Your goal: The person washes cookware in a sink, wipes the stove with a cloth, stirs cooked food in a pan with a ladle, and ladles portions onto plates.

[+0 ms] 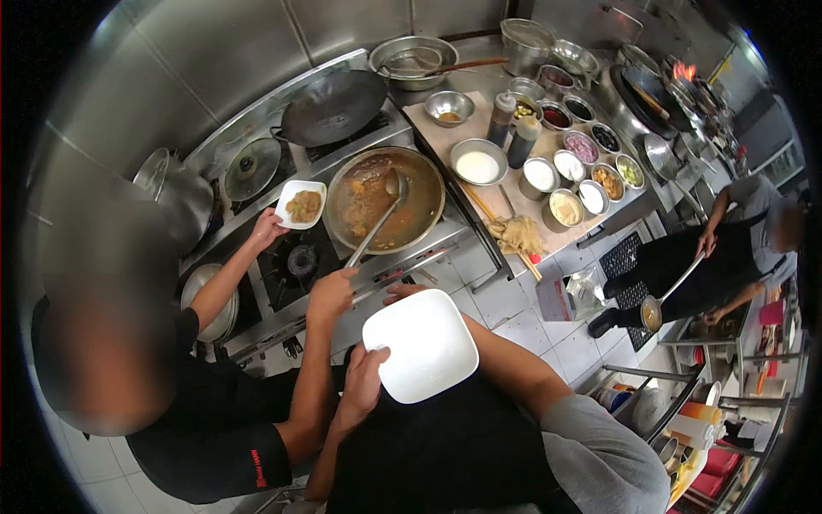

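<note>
My left hand (363, 379) grips the edge of an empty white square bowl (420, 346), thumb over the rim. The bowl is tilted, its inside facing up at me. Behind its upper edge my right hand (404, 294) shows only in part, fingers stretched out; whether it touches the bowl is hidden. Just beyond is a wide pan (432, 224) of brown-orange sauce on the stove. A co-worker's hand (330, 295) holds a ladle (377, 230) in that pan. The co-worker's other hand (271, 228) holds a small white dish (286, 216) with brown food.
Left of the pan is a bare burner (301, 260), with a dark wok (334, 109) behind. A counter at right bears sauce bottles (523, 140) and several metal tubs (562, 211). Another person (728, 248) stands at far right holding a ladle (652, 313).
</note>
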A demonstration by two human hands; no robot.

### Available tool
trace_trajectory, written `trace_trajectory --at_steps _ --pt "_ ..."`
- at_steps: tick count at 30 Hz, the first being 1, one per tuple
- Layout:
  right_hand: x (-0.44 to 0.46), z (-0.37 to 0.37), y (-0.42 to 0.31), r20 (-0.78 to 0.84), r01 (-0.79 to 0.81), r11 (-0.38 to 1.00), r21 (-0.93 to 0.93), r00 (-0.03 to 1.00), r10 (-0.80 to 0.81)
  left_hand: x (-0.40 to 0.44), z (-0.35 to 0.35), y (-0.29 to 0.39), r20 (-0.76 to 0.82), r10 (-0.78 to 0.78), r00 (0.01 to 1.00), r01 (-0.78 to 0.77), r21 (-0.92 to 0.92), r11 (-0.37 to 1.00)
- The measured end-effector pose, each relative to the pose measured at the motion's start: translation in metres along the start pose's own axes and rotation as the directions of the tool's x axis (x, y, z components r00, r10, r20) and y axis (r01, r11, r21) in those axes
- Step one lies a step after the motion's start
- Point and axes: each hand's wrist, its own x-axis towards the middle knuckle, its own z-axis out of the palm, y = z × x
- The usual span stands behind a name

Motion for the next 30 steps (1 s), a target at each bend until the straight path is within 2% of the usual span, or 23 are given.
trace_trajectory --at_steps 4,5,11,14,18,22,25,27,28,30 --pt "-0.014 -0.033 0.011 0.073 0.013 1.000 -0.009 0.997 -0.012 0.013 0.007 0.002 -0.088 -0.003 0.996 0.003 -0.002 1.000" --pt "-0.014 -0.044 0.014 0.073 0.023 0.999 -0.024 0.997 -0.022 0.014 0.015 0.012 -0.031 -0.005 0.999 0.005 0.003 1.000" --pt "-0.024 -0.115 0.013 0.042 0.086 0.982 -0.166 0.996 -0.080 0.047 0.057 0.006 -0.044 0.061 0.997 -0.058 0.057 0.997" --pt "-0.043 -0.151 -0.006 0.028 0.111 0.964 -0.243 0.994 -0.107 0.058 0.091 0.008 -0.040 0.064 0.997 -0.061 0.064 0.996" --pt "-0.104 -0.162 -0.055 0.004 0.087 0.946 -0.313 0.996 -0.091 0.069 0.131 0.005 -0.042 0.012 0.999 -0.010 0.054 0.998" --pt "-0.104 -0.216 -0.058 0.035 0.092 0.956 -0.279 0.996 -0.085 0.078 0.175 0.002 -0.074 0.032 0.997 -0.029 0.034 0.999" --pt "-0.109 -0.234 -0.069 0.107 0.073 0.970 -0.231 0.993 -0.049 0.075 0.199 0.002 -0.142 0.046 0.989 -0.038 0.057 0.998" --pt "-0.123 -0.229 -0.078 0.088 0.046 0.960 -0.275 0.996 -0.022 0.070 0.208 0.000 -0.188 0.050 0.981 -0.033 0.090 0.995" --pt "-0.131 -0.230 -0.083 0.054 0.049 0.959 -0.280 0.998 -0.035 0.071 0.214 -0.002 -0.175 0.043 0.984 -0.024 0.114 0.993" --pt "-0.135 -0.240 -0.079 0.088 0.132 0.953 -0.273 0.990 -0.112 0.079 0.221 -0.008 -0.189 0.041 0.981 -0.024 0.090 0.996"
